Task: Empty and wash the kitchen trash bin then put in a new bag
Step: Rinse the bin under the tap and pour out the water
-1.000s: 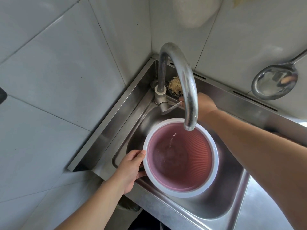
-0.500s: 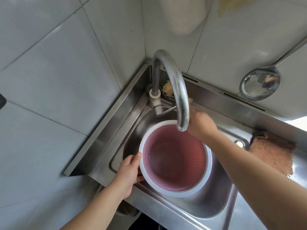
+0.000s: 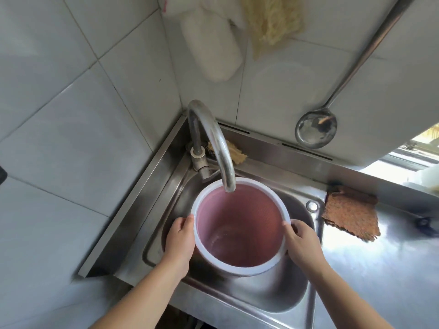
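Pink trash bin [image 3: 240, 225] upright in steel sink [image 3: 297, 298], mouth just under faucet [image 3: 215, 148] spout. Gripped on both sides at white rim: left hand [image 3: 179, 243] curled round left wall, thumb on rim; right hand [image 3: 301, 244] curled round right wall, thumb at rim edge. Small pool of water visible at bottom; no stream seen from spout.

Risks, as judged: wet plastic could slip from either grip on lifting; rim could knock spout if raised straight up; tipping too fast could splash water over counter toward brown cloth [image 3: 350, 213].

Versus 0.5 s ago: right hand off faucet area, now on bin; 2 hands holding instead of 1. Ladle [image 3: 316, 129] hanging on wall, unchanged.
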{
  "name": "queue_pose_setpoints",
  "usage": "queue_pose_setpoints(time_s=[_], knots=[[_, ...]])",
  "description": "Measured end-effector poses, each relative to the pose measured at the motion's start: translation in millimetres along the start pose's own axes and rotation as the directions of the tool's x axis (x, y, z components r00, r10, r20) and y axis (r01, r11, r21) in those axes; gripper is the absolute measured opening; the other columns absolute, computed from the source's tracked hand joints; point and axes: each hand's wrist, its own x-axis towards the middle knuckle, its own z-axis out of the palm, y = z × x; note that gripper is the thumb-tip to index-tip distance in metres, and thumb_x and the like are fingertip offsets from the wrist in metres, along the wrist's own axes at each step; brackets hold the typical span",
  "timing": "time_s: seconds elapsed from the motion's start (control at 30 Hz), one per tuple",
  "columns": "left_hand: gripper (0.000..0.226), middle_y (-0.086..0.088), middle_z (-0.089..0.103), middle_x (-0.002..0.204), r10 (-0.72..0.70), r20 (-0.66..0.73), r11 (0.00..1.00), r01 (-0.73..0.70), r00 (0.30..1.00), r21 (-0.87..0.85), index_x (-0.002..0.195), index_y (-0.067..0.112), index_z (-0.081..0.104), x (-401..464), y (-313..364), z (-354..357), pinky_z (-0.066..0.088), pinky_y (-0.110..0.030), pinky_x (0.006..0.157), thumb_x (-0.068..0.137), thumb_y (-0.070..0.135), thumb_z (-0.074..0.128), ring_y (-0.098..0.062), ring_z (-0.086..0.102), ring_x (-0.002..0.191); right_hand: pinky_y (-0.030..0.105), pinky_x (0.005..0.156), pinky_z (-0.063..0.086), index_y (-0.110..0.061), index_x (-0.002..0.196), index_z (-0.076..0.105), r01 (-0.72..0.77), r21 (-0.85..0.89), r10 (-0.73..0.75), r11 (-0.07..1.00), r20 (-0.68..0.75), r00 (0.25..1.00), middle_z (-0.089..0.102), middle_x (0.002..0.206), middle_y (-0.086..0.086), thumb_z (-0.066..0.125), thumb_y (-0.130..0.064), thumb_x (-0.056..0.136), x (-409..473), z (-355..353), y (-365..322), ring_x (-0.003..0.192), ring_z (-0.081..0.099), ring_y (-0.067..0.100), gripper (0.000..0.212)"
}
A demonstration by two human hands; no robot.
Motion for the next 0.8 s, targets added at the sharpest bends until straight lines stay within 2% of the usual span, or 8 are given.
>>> queue_pose_setpoints(time_s=[0.1,0.17,0.3,0.4,0.47,0.53,0.67,0.8], knots=[[0.037,0.004,0.067,0.108,0.031,-0.027,0.999,-0.031,0.999,-0.009,0.112,0.03,0.06,0.5,13.8,5.3,0.051,-0.042,0.09,0.094,0.056,0.04,-0.02,0.063,0.101,0.029,0.042,0.041,-0.001,0.068,0.051,0.045,-0.025,-0.046,0.999,-0.07,0.996,0.051,0.05,-0.001,0.048,-0.033,0.095,-2.7,-12.9,-12.8,0.041,0.05,0.011,0.042],[0.033,0.001,0.068,0.108,0.03,-0.031,0.999,-0.031,0.999,-0.026,0.11,0.028,0.06,0.5,21.1,9.8,0.051,-0.042,0.089,0.097,0.05,0.038,-0.023,0.063,0.099,0.029,0.046,0.034,0.002,0.064,0.043,0.047,-0.052,-0.053,0.998,-0.115,0.992,0.043,0.048,0.003,0.048,-0.028,0.092,-0.8,-17.5,-22.6,0.043,0.043,0.015,0.041],[0.03,-0.003,0.069,0.108,-0.017,-0.027,0.998,0.015,0.999,-0.067,0.112,0.023,0.062,0.4,21.8,7.8,0.049,-0.037,0.078,0.102,0.038,0.037,-0.024,0.064,0.096,0.032,0.051,0.037,0.007,0.07,0.054,0.045,-0.038,-0.048,0.998,-0.104,0.993,0.054,0.061,0.025,0.047,-0.025,0.094,3.1,-16.1,-40.2,0.052,0.046,0.022,0.041],[0.029,-0.006,0.07,0.115,-0.03,-0.037,0.993,0.025,0.999,-0.118,0.113,0.026,0.063,-2.5,13.0,-4.5,0.053,-0.042,0.091,0.103,0.038,0.038,-0.027,0.065,0.103,0.03,0.049,0.031,-0.008,0.059,0.043,0.094,-0.072,-0.1,0.993,-0.087,0.991,0.042,0.052,0.01,0.048,-0.022,0.094,0.4,-9.2,-51.0,0.049,0.039,0.018,0.037],[0.036,-0.004,0.066,0.126,-0.025,-0.051,0.99,0.018,0.998,-0.143,0.13,0.026,0.058,-7.3,5.9,-13.4,0.048,-0.048,0.104,0.105,0.043,0.038,-0.028,0.061,0.115,0.026,0.046,0.029,-0.013,0.059,0.039,0.153,-0.099,-0.161,0.983,-0.079,0.984,0.039,0.05,0.002,0.047,-0.021,0.095,-5.6,-3.8,-55.2,0.046,0.033,0.012,0.038],[0.042,0.0,0.062,0.129,0.002,-0.089,0.993,-0.013,0.996,-0.119,0.136,0.026,0.054,-14.0,-1.7,-21.3,0.045,-0.046,0.107,0.105,0.048,0.035,-0.027,0.056,0.121,0.02,0.042,0.029,-0.013,0.059,0.038,0.213,-0.101,-0.221,0.972,-0.085,0.971,0.037,0.049,-0.003,0.048,-0.022,0.095,-14.9,0.9,-55.2,0.044,0.032,0.01,0.039],[0.032,0.006,0.062,0.102,0.138,-0.137,0.989,-0.143,0.981,-0.025,0.109,0.026,0.051,-34.4,-8.7,-31.0,0.045,-0.04,0.089,0.105,0.051,0.031,-0.023,0.059,0.1,0.025,0.047,0.03,-0.008,0.066,0.044,0.296,-0.099,-0.304,0.95,-0.078,0.95,0.043,0.054,0.006,0.05,-0.026,0.093,-36.1,3.8,-43.5,0.049,0.034,0.01,0.034],[0.028,0.001,0.062,0.085,0.332,-0.201,0.943,-0.317,0.922,0.102,0.086,0.023,0.051,-61.8,-8.0,-30.0,0.04,-0.025,0.064,0.106,0.036,0.037,-0.009,0.058,0.081,0.025,0.049,0.033,-0.019,0.065,0.04,0.332,-0.132,-0.344,0.934,-0.087,0.935,0.042,0.056,0.0,0.05,-0.028,0.093,-45.2,-1.4,-20.9,0.051,0.039,0.011,0.031]])
